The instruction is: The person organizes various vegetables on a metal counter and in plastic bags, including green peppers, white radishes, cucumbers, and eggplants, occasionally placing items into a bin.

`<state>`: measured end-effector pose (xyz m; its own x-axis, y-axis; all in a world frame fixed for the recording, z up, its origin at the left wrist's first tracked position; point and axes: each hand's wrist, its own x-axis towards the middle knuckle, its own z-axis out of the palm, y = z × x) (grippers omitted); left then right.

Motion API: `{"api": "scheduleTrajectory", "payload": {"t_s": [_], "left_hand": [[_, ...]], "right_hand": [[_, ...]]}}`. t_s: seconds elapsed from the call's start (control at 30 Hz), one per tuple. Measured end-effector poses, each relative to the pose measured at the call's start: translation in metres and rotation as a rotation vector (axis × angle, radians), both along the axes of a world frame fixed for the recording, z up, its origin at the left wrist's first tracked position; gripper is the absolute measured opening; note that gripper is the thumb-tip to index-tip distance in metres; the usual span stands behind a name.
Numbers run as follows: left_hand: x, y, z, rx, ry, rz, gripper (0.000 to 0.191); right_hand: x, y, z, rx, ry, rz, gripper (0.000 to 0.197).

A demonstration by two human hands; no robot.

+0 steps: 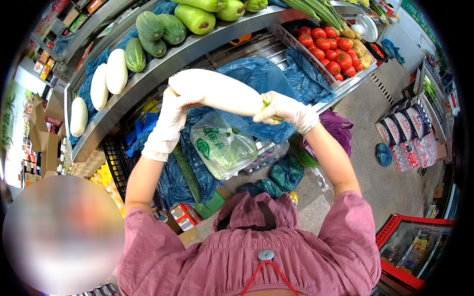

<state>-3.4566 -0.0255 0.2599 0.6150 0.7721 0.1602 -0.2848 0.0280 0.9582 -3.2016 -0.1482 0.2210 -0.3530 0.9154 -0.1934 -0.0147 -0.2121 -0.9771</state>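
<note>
A large white daikon radish [218,90] is held up between my two hands, slanting down to the right. My left hand [172,113], in a thin white glove, grips its broad left end from below. At the narrow end, my gloved right hand [279,109] closes around the greenish stem stub, which my fingers partly hide. Below the radish, a tied clear plastic bag [222,148] with green print holds pale green vegetables. A long green cucumber [187,174] lies on blue plastic [168,177] to the left of that bag.
White gourds [116,72], green melons [152,33] and light green gourds [196,18] line a raised metal shelf [177,51]. A crate [333,79] of tomatoes [333,55] stands at the far right. Purple [337,129] and dark green bags [287,172] are below my right arm.
</note>
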Motion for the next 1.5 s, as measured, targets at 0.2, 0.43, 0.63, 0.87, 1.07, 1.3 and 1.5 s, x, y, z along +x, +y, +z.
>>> {"api": "scheduleTrajectory", "payload": {"t_s": [0.2, 0.43, 0.63, 0.87, 1.07, 1.3, 1.5], "left_hand": [[-0.054, -0.028, 0.026, 0.028, 0.065, -0.037, 0.060], [-0.161, -0.073, 0.078, 0.114, -0.268, 0.562, 0.076], [-0.203, -0.058, 0.141, 1.359, 0.031, 1.013, 0.073], [-0.252, 0.059, 0.143, 1.716, 0.544, 1.038, 0.071], [-0.214, 0.100, 0.128, 1.765, 0.612, 0.707, 0.062], [-0.211, 0.093, 0.160, 1.400, 0.740, 0.349, 0.060], [-0.299, 0.099, 0.133, 1.091, 1.356, 0.959, 0.061]], "right_hand": [[-0.045, -0.035, 0.024, 0.557, -0.900, 0.466, 0.017], [-0.011, 0.000, 0.008, 0.093, -0.526, -0.178, 0.024], [-0.008, 0.040, -0.100, 0.105, -1.327, -0.216, 0.094], [-0.047, 0.017, -0.041, 0.300, -1.537, -0.128, 0.024], [-0.148, 0.005, 0.085, 0.672, -1.197, -0.171, 0.025], [-0.228, 0.073, 0.129, 0.969, -0.891, -0.354, 0.032], [-0.292, 0.153, 0.133, 1.250, -0.739, -0.614, 0.055]]}}
